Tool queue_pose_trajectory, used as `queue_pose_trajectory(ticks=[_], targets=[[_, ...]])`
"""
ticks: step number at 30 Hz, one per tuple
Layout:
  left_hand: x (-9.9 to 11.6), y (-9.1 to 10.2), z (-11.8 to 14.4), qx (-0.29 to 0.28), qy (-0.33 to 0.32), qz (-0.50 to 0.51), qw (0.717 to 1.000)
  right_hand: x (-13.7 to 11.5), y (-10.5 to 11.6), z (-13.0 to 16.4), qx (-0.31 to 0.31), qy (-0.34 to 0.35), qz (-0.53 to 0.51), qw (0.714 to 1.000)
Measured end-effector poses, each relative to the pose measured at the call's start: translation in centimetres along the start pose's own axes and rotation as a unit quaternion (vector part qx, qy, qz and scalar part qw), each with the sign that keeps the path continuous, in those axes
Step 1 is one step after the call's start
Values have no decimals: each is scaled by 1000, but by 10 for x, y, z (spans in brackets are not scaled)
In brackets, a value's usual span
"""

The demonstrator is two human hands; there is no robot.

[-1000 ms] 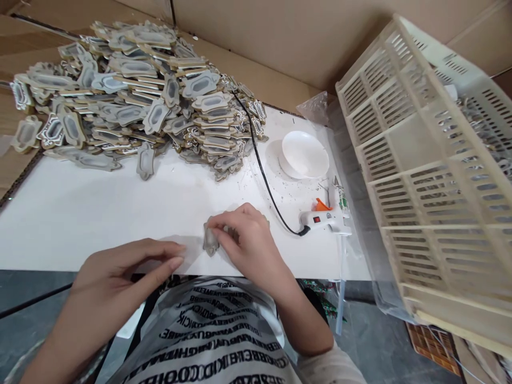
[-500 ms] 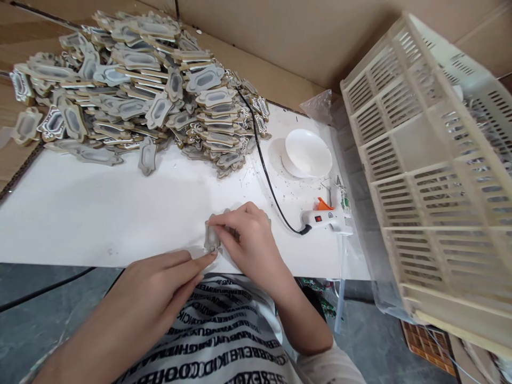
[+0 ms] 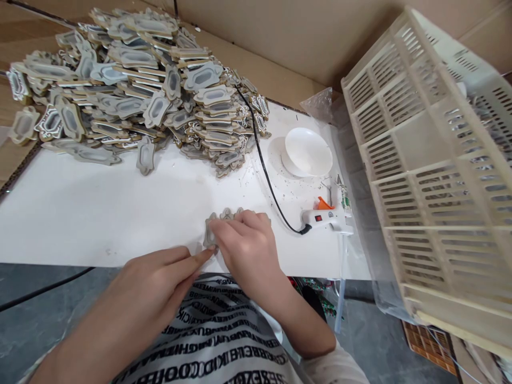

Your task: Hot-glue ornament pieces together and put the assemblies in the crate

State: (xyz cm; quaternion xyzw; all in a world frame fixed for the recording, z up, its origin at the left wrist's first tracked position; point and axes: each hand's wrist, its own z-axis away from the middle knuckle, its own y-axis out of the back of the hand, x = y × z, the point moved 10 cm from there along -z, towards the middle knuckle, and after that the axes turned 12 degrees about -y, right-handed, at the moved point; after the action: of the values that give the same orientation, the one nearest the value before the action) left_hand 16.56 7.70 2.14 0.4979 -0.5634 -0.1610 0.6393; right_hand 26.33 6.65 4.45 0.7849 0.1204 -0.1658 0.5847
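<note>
Hands at the white table's (image 3: 100, 213) near edge: right hand (image 3: 244, 245) flattened over a small ornate plaque (image 3: 210, 234), left hand (image 3: 160, 277) fingertips touching its near-left corner, neither closed around it; uneven pressure could shift the piece, perhaps smearing any glue.

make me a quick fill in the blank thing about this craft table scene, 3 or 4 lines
1. The right hand presses down on a small ornate ____ lying on the white table.
2. The glue gun has an orange trigger and a ____ cord.
3. The round white ____ sits between the pile of pieces and the slatted crate.
4. The left hand touches the small piece with its ____.

Missing words: piece; black; dish; fingertips
</note>
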Motion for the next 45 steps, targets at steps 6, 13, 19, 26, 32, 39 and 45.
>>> queue_pose_trajectory(ticks=[6, 13, 19, 26, 32, 39, 45], targets=[[3, 0, -1, 6, -29, -22, 999, -1, -1, 3, 11, 10, -10, 1000], [0, 3, 3, 21, -18, 13, 1000, 26, 12, -2, -43, -88, -230, 968], [11, -2, -1, 6, -40, 22, 999, 48, 17, -11, -39, -153, -272, 949], [17, -9, -10, 1, -57, -11, 998, 55, 2, -10, -57, -196, -279, 938], [17, -15, -17, -14, -65, -7, 998, 55, -3, -8, -43, -203, -247, 946], [16, -20, -21, -34, -59, -13, 998, 52, 1, -2, 11, -173, -171, 970], [16, -18, -19, -25, -63, -15, 998, 35, -2, 0, 12, -82, -142, 986]])
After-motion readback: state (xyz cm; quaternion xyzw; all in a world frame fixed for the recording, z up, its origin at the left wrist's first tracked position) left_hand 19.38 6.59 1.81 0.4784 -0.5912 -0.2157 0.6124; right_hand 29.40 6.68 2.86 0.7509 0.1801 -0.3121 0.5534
